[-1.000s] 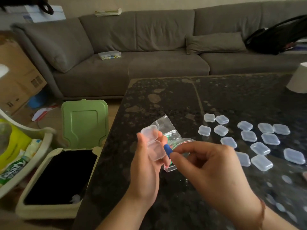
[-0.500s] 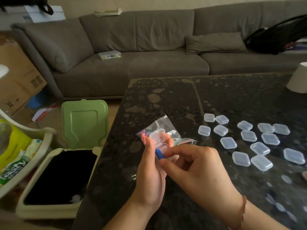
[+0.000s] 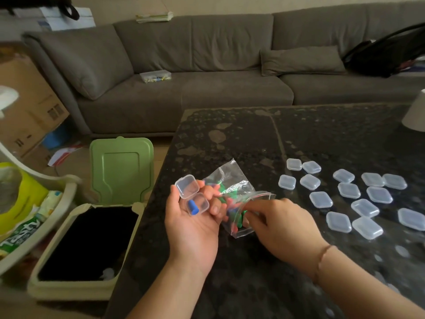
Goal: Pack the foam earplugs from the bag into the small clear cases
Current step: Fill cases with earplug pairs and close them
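Closest in, the left hand (image 3: 193,223) is palm up over the near edge of the dark speckled bench (image 3: 241,134), fingers loosely curled under an open clear case (image 3: 192,195) that sits on them. The lid half is flipped up toward the far side, and one blue foam earplug (image 3: 192,207) lies in the bottom half, sticking out a bit over the near rim.

Right next to it, the right hand (image 3: 279,226) is at the mouth of the clear zip bag (image 3: 234,194), fingers bent and reaching in. Can't really tell if they've got hold of an earplug or just the plastic. The bag lies on the bench, touching the left hand's fingertips, with a jumble of green, red and blue earplugs (image 3: 232,203) showing through it. There's a thin bracelet (image 3: 322,256) on the right wrist.

Off to the right on the bench, a loose cluster of closed clear cases (image 3: 358,199), well apart from the hands. Whether anything's inside them is too small to see.

Left of the bench, on the floor, a cream bin (image 3: 76,247) with its green lid (image 3: 122,169) standing open.

Further back there's a grey sofa (image 3: 207,65) with a small clear plastic box (image 3: 156,76) on the seat and a black bag (image 3: 386,54) at the right end.
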{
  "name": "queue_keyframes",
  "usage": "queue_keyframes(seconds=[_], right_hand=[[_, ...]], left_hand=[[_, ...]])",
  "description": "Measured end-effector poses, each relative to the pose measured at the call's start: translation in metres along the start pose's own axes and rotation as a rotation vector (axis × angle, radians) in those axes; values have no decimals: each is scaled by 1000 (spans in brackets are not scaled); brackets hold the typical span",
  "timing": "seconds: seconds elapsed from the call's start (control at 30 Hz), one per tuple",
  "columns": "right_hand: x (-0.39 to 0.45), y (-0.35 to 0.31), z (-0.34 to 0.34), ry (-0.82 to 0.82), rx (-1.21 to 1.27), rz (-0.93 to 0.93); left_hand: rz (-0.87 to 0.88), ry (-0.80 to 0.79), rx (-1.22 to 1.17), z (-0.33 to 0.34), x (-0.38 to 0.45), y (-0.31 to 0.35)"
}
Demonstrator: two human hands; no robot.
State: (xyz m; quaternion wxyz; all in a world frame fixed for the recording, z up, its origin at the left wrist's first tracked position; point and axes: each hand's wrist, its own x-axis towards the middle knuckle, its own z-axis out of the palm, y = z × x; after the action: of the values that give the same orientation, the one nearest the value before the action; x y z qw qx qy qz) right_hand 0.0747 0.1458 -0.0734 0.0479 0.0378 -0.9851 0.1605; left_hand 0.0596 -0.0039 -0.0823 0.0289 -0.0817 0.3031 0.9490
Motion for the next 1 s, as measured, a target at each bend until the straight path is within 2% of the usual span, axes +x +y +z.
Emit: queue_keyframes(seconds=[0.17,0.43,0.6,0.87,1.0], right_hand=[[9,-4,13,53,-116,-83],[16,-8,10,-10,-249,-95],[15,-8,9,-93,-341,-175],[19,-1,9,-121,-209,-162],[20,-3,11,-82,-184,-149]], left_hand=[[-22,54,-12,0,1,2],[-7,125,19,-2,3,4],[-27,136,32,-4,4,3],[-37,138,36,-3,1,-1],[-45,131,45,-3,1,0]])
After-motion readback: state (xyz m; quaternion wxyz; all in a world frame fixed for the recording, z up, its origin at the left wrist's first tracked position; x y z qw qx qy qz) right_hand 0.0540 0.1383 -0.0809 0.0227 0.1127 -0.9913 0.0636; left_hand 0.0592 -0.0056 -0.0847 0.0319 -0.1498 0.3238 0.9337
